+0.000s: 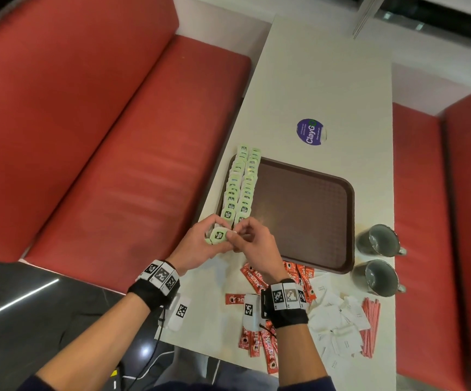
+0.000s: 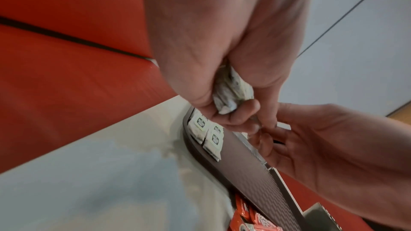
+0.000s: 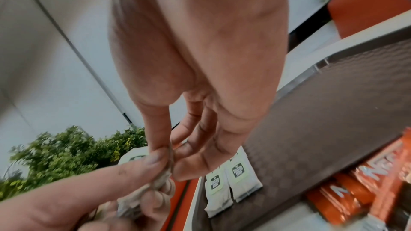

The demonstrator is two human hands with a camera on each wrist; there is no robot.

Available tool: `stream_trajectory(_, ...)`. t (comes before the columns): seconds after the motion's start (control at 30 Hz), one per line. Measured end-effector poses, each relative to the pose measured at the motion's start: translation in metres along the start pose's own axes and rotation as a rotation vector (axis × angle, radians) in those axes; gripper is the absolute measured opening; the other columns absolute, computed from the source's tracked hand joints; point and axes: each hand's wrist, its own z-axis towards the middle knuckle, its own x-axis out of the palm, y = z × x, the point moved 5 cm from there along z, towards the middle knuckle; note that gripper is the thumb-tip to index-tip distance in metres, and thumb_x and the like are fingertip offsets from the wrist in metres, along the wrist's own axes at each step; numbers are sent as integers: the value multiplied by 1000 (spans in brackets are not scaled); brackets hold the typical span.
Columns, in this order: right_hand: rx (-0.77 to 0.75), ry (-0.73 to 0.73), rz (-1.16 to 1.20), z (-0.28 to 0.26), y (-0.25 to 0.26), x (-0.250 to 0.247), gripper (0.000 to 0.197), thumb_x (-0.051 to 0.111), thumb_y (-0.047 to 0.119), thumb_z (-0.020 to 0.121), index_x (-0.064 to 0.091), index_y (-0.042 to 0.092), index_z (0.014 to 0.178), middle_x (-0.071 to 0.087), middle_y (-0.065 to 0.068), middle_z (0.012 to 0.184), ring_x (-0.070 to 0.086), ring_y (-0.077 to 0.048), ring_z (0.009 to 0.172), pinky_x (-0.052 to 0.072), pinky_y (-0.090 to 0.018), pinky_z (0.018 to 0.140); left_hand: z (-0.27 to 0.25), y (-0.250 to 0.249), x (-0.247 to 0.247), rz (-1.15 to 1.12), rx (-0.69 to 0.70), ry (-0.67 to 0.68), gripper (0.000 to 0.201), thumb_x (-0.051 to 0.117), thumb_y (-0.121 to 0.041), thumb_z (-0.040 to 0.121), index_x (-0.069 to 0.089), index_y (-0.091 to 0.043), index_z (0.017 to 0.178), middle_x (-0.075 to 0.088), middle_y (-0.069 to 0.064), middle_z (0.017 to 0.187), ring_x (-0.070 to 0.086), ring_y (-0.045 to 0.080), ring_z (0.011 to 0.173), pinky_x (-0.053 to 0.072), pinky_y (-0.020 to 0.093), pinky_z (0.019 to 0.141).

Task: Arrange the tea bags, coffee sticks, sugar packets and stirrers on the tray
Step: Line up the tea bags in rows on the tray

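two rows of tea bags [image 1: 240,184] already run overlapped along the left edge of the tray [image 1: 307,210], which leaves the rest of it bare, likely for the other kinds. your left hand [image 1: 200,244] is curled round a small stack of tea bags [image 1: 218,235] just off the tray's near left corner, a magazine to feed from. your right hand [image 1: 252,239] pinches the edge of the top bag with thumb and forefinger, other fingers loose, probably to peel one off. coffee sticks [image 1: 252,277], sugar packets [image 1: 338,320] and stirrers [image 1: 371,325] wait on the table [image 1: 327,80] near you.
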Motion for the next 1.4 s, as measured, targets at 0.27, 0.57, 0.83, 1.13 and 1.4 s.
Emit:
stream_trajectory(0.27,89,-210,297,9,-23,-9,16,75,3,101,63,7,110,74,-23,109,81,-29,92,67,-45,91,-4,9,-13,-104,-58,-136,11,76,-9,101,70,-6,110,71,11,79,61,9,60,44,22,52)
stream_trajectory(0.57,133,-416,-157,32,-40,20,14,83,18,94,70,21,92,76,6,86,72,-6,83,54,-19,76,-1,25,-25,-122,-98,-287,9,74,-9,102,71,-11,109,75,7,87,75,22,79,49,26,56)
stream_trajectory(0.83,89,-347,-313,38,-42,37,10,69,10,104,72,20,102,77,-4,98,69,-13,85,58,-28,79,-10,19,-26,-131,-151,-219,32,57,-4,104,70,-27,124,81,16,97,59,20,71,45,32,65)
stream_trajectory(1.13,11,-319,-436,39,-28,40,16,65,14,104,80,18,106,60,-1,111,63,-17,83,59,-33,87,-13,12,-26,-102,-12,-244,35,73,-6,102,69,-26,131,71,-17,86,59,15,63,50,24,58)
stream_trajectory(1.4,-97,-62,-94,19,-4,33,10,71,40,101,79,37,106,72,1,94,73,-23,86,65,-48,82,-6,13,-28,-142,10,-303,29,86,-5,91,72,-19,113,65,1,81,53,17,65,48,31,52)
